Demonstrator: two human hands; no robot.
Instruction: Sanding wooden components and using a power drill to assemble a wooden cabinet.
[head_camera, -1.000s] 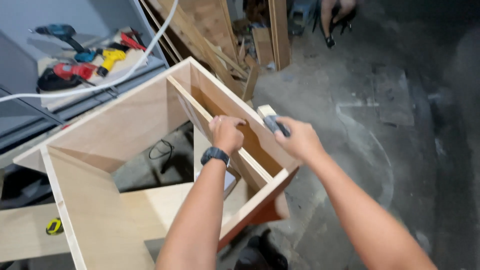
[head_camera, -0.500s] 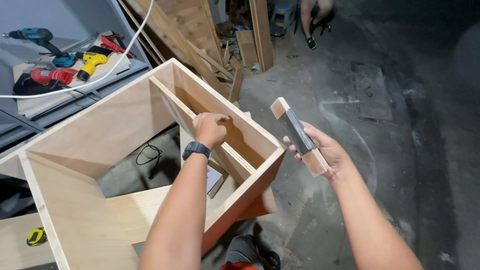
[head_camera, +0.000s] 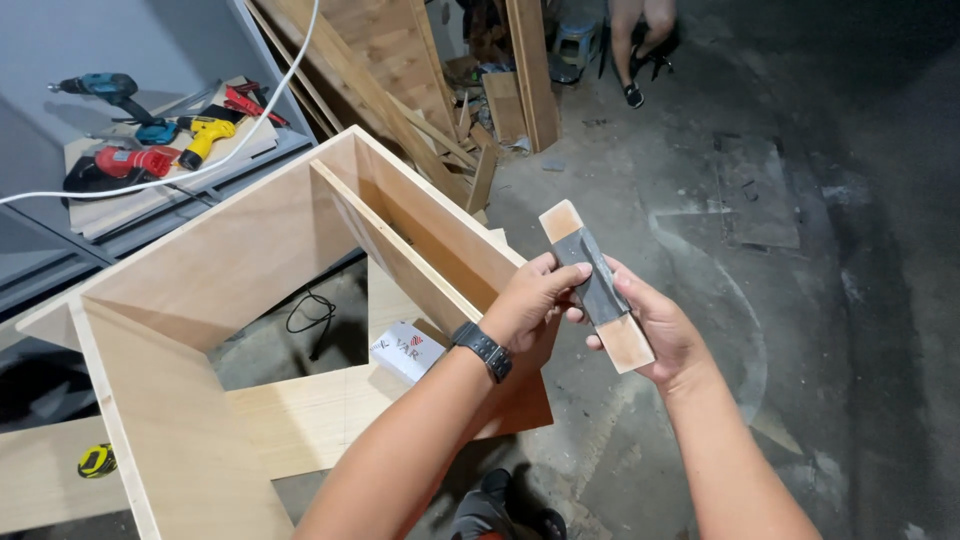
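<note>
Item: wooden sanding block (head_camera: 596, 285), dark abrasive strip wrapped round its middle, held above the concrete floor (head_camera: 800, 330) just beside the plywood cabinet (head_camera: 250, 270). Right hand (head_camera: 655, 335) cradles it, grip clenched on the lower end; left hand (head_camera: 535, 300) pinches the strip. Advice: pull the strip taut and flat before gripping firmly

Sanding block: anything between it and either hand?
Nothing visible. The right hand cradles the sanding block from below; the left hand fingers touch its dark wrap directly. The plywood cabinet sits to the left, apart from the block.
</note>
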